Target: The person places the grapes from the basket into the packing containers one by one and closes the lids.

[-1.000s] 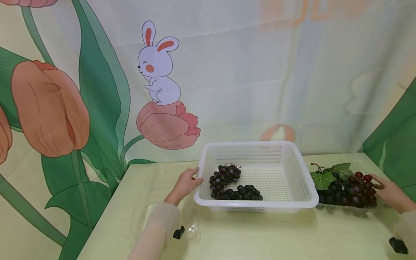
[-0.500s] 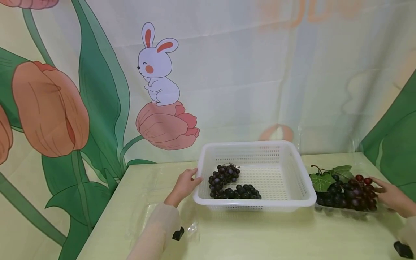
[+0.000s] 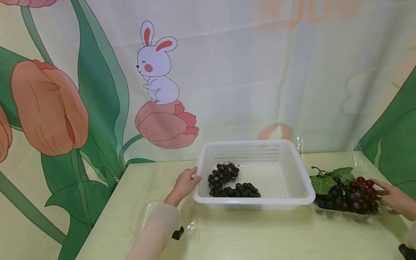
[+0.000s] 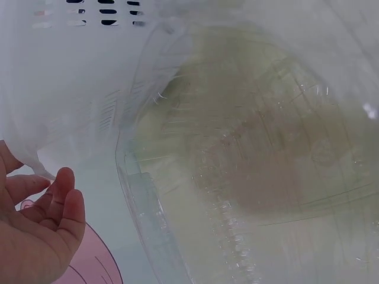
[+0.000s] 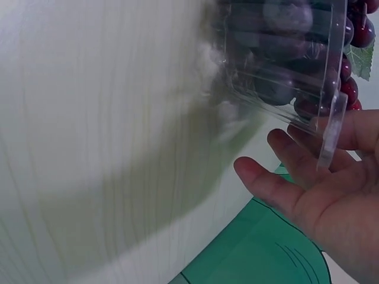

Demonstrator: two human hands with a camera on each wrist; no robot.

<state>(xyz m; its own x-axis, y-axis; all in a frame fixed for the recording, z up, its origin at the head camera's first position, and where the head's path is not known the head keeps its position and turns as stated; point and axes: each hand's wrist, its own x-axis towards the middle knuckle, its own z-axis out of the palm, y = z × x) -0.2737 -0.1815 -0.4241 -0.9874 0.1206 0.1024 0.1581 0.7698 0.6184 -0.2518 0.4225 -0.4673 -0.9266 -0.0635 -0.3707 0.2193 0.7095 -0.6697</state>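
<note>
At the left rim of a white perforated plastic basket (image 3: 253, 201), my left hand (image 3: 184, 185) pinches the edge between thumb and fingers. Two dark grape bunches lie inside: one bunch (image 3: 224, 176) at the left, another bunch (image 3: 243, 190) along the front. Right of the basket stands a clear plastic box (image 5: 333, 133) filled with dark and reddish grapes (image 3: 352, 198) and a green leaf (image 3: 323, 184). My right hand (image 3: 395, 199) holds the box's right edge, thumb on one side and fingers on the other in the right wrist view.
A clear, hard-to-see plastic container (image 4: 157, 219) lies on the table left of the basket, beneath my left forearm. The pale yellow table (image 3: 260, 231) ends at a printed curtain (image 3: 240, 90) with tulips and a rabbit.
The box of grapes and my right hand have shifted slightly toward me and to the right. My left hand keeps its hold on the basket rim.
</note>
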